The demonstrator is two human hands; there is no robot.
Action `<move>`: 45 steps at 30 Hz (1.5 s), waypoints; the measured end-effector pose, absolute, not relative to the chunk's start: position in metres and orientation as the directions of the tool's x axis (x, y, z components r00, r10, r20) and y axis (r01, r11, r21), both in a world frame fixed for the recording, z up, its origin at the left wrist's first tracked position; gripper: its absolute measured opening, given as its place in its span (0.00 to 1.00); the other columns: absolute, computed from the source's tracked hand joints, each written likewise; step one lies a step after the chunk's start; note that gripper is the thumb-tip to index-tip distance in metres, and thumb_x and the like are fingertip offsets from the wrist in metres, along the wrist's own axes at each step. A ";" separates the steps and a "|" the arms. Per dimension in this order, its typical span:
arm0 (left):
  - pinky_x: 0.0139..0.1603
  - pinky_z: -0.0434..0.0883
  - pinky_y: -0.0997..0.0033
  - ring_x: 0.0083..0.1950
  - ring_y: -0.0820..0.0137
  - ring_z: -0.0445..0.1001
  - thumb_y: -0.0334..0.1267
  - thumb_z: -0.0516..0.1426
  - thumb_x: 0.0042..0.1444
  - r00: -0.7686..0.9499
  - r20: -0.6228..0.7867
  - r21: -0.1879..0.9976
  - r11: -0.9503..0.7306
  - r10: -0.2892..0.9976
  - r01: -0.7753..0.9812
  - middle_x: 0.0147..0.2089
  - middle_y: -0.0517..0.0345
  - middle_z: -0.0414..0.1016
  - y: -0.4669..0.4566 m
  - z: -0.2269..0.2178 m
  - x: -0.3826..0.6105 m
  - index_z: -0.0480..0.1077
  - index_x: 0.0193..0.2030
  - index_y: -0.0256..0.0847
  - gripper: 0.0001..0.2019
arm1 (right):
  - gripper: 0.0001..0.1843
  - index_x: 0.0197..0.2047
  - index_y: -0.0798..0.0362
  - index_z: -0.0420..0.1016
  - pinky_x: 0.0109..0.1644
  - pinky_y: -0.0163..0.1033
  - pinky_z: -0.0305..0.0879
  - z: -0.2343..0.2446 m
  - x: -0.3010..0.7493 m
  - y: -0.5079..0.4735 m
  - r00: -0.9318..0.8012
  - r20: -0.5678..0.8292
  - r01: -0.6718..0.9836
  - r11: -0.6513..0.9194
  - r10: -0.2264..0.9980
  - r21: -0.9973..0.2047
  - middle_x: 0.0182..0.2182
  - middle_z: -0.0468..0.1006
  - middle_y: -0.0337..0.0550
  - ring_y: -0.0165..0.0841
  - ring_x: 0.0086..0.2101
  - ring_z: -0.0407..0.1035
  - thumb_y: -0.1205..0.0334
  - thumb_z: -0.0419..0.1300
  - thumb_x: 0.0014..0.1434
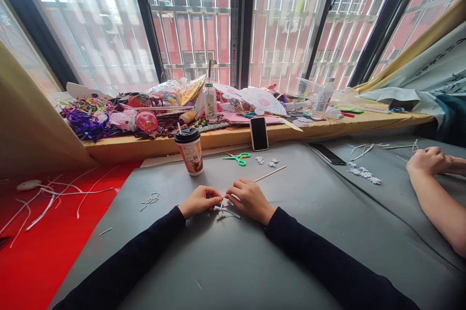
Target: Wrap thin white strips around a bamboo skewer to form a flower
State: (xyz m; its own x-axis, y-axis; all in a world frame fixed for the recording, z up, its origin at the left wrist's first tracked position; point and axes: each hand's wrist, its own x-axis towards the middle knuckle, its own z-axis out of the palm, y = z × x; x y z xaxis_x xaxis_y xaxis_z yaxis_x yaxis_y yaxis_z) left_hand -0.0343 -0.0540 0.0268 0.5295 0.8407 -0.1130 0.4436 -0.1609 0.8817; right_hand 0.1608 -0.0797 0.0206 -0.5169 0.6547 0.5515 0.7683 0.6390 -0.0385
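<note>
The left hand (pixel 202 201) seems to have its thumb and finger pinched on a bent white strip (pixel 230 212). The right hand (pixel 251 201) is curled shut around a thin stick (pixel 271 174). The strip lies just below the fingertips, nearest the left hand; it runs sideways, and its loose end dips a little under the right hand. The stick pokes out past the right hand, up and away to the right. What is between the fingertips is too small to tell. Under them is a smooth grey counter (pixel 233 261). Farther off are a paper cup (pixel 189 154) and green scissors (pixel 240 158). Another person's hand (pixel 429 162) is over to the right. Behind, a messy heap (pixel 145 111) sits by big barred windows (pixel 196 23).
</note>
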 end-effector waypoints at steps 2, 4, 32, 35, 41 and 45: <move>0.22 0.57 0.77 0.20 0.77 0.61 0.49 0.56 0.44 0.531 -0.111 0.880 -0.165 0.840 0.446 0.20 0.62 0.65 -0.054 0.027 -0.034 0.70 0.31 0.33 0.18 | 0.12 0.34 0.51 0.73 0.37 0.37 0.48 0.020 0.161 -0.079 -0.525 0.550 0.763 0.645 0.650 -0.034 0.28 0.69 0.42 0.31 0.33 0.58 0.58 0.50 0.59; 0.22 0.57 0.77 0.20 0.78 0.61 0.49 0.56 0.45 0.532 -0.106 0.878 -0.172 0.840 0.447 0.20 0.62 0.66 -0.055 0.027 -0.033 0.70 0.31 0.33 0.17 | 0.12 0.34 0.51 0.73 0.37 0.37 0.48 0.020 0.161 -0.079 -0.530 0.550 0.760 0.650 0.646 -0.031 0.28 0.69 0.42 0.31 0.32 0.57 0.58 0.50 0.59; 0.22 0.59 0.77 0.19 0.79 0.62 0.51 0.47 0.53 0.534 -0.005 0.845 -0.282 0.846 0.455 0.29 0.58 0.71 -0.056 0.022 -0.030 0.69 0.32 0.35 0.20 | 0.12 0.32 0.50 0.72 0.37 0.37 0.48 0.020 0.160 -0.079 -0.477 0.589 0.787 0.615 0.652 -0.043 0.28 0.70 0.41 0.31 0.33 0.58 0.57 0.49 0.60; 0.22 0.60 0.77 0.19 0.78 0.62 0.51 0.46 0.53 0.531 0.005 0.822 -0.306 0.848 0.480 0.30 0.58 0.72 -0.058 0.023 -0.030 0.69 0.33 0.35 0.21 | 0.13 0.33 0.50 0.72 0.37 0.37 0.48 0.021 0.160 -0.079 -0.477 0.588 0.787 0.615 0.653 -0.044 0.28 0.70 0.41 0.31 0.33 0.58 0.56 0.49 0.60; 0.25 0.60 0.76 0.20 0.76 0.62 0.51 0.43 0.55 0.528 0.039 0.733 -0.383 0.848 0.561 0.29 0.58 0.72 -0.059 0.025 -0.030 0.71 0.33 0.37 0.22 | 0.14 0.33 0.51 0.73 0.37 0.37 0.48 0.021 0.161 -0.079 -0.476 0.594 0.786 0.617 0.648 -0.045 0.28 0.70 0.42 0.31 0.33 0.57 0.56 0.48 0.60; 0.26 0.60 0.76 0.21 0.76 0.63 0.50 0.43 0.55 0.528 0.041 0.710 -0.397 0.848 0.582 0.28 0.58 0.72 -0.059 0.026 -0.031 0.70 0.32 0.37 0.22 | 0.14 0.33 0.50 0.73 0.37 0.37 0.47 0.021 0.161 -0.079 -0.478 0.594 0.787 0.616 0.647 -0.038 0.28 0.70 0.41 0.31 0.33 0.58 0.56 0.48 0.60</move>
